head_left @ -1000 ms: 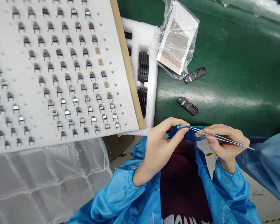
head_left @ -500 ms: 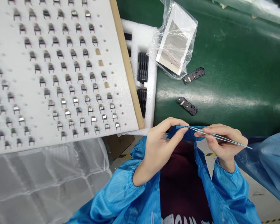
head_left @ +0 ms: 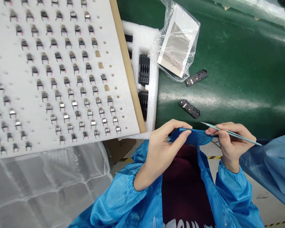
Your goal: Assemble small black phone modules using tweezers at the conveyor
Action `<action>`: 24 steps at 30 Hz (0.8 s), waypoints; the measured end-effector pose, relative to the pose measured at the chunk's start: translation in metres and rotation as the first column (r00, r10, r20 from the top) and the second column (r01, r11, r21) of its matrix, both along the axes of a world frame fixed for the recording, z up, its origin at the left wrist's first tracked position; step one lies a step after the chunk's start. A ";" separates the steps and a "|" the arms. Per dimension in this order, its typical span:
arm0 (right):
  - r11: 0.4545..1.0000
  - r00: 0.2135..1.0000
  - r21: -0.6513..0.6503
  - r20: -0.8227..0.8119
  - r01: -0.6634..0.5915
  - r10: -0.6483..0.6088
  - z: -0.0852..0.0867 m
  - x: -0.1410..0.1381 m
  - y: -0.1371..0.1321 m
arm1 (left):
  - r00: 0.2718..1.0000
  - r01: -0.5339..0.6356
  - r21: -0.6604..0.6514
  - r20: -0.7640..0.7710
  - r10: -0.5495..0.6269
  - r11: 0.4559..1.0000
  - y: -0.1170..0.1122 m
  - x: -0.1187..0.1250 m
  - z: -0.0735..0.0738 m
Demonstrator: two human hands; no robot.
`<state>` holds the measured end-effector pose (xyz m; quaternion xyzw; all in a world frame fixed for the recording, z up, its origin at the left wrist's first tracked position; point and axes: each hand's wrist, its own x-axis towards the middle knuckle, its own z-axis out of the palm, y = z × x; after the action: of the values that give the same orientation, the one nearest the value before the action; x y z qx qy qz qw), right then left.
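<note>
- Lower centre of the frame, and here's the left hand (head_left: 165, 148), thumb and forefinger pinched on the blue perforated piece (head_left: 196, 137); the hold is at the piece's left end, which leaves most of its dotted face uncovered.
- Just right of it, the right hand (head_left: 232, 141) has thumb and fingers closed around slim teal tweezers (head_left: 242, 135), held slantwise like a pen, tips aimed up and left, presumably for fine control.
- Those tips sit just above the blue piece's upper edge in the frame; whether the right fingertips brush its right end, I can't tell from this angle.
- Both hands are at the near edge of the green table (head_left: 239, 69), close to the body, likely for a steady, close look.
- Right of centre on the tabletop, two black parts lie apart at differing angles: the upper black part (head_left: 196, 78) and the lower black part (head_left: 190, 108), both within easy reach.
- Over to the upper left, a white board (head_left: 130, 95) carries small parts in neat rows (a few slots show bare tan), spaced so each can be picked singly.
- Beside it, a foam tray (head_left: 153, 95) keeps black pieces (head_left: 144, 69) standing snugly side by side.
</note>
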<state>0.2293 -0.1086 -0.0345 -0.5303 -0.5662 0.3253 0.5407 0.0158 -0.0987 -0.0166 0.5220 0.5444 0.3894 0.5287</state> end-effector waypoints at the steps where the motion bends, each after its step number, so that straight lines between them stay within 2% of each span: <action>1: 1.000 1.000 -0.011 0.006 0.025 -0.025 -0.001 0.001 0.001 | 1.000 0.006 0.005 0.001 -0.006 1.000 0.001 0.000 0.000; 12: 0.980 0.988 -0.158 0.114 0.117 -0.100 -0.007 -0.001 0.006 | 0.999 0.035 0.045 -0.036 -0.033 0.998 0.009 0.004 -0.002; 24: 0.979 0.983 -0.176 0.172 0.102 -0.071 -0.004 -0.003 0.006 | 0.998 0.034 0.016 -0.055 -0.034 0.999 0.009 0.004 -0.005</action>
<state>0.2264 -0.1025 -0.0385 -0.6273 -0.5527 0.3075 0.4543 0.0200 -0.0895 -0.0214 0.5461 0.5465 0.3703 0.5157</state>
